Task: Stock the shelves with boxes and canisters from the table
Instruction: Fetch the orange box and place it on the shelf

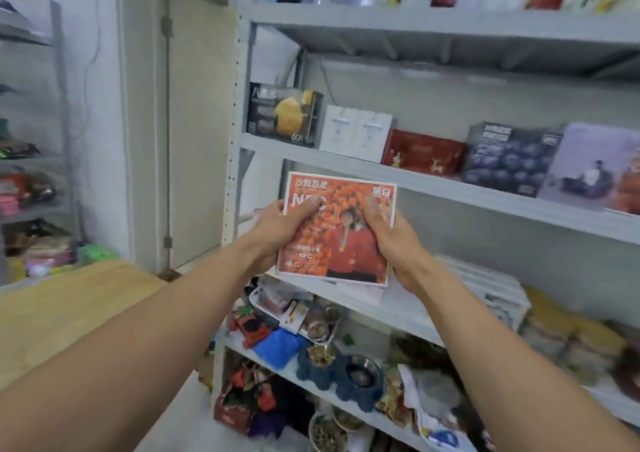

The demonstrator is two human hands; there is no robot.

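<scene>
Head view: two bare forearms reach up from the bottom corners toward a grey shelving unit (pixel 294 154).
Orange box (pixel 341 240): flat, printed face toward the camera, held at mid-frame between both hands, in front of the shelf opening.
Left hand (pixel 277 230): clamped on the box's left edge, thumb curled over the front.
Right hand (pixel 391 244): clamped on the right edge, thumb on the front.
Shelf above: black box (pixel 282 116), white box (pixel 356 133), red box (pixel 422 154), blue box (pixel 509 161) side by side.
Table (pixel 69 306): wooden, lower left.
</scene>
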